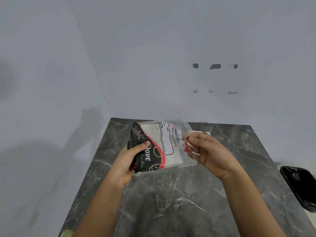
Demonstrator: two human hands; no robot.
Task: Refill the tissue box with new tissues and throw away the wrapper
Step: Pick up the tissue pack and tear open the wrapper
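Note:
A pack of tissues (159, 144) in a black, red and clear plastic wrapper, printed "BIG TISSUES", is held above the dark marble table (171, 194). My left hand (130, 159) grips the pack's black left end. My right hand (208, 151) pinches the clear right end of the wrapper between thumb and fingers. A white box-like thing (203, 133) with a black print peeks out behind my right hand; most of it is hidden.
A black bin (301, 185) with a dark liner stands low at the right, beside the table's right edge. Pale walls meet in a corner behind the table, with several small holes in the right wall. The floor lies to the left.

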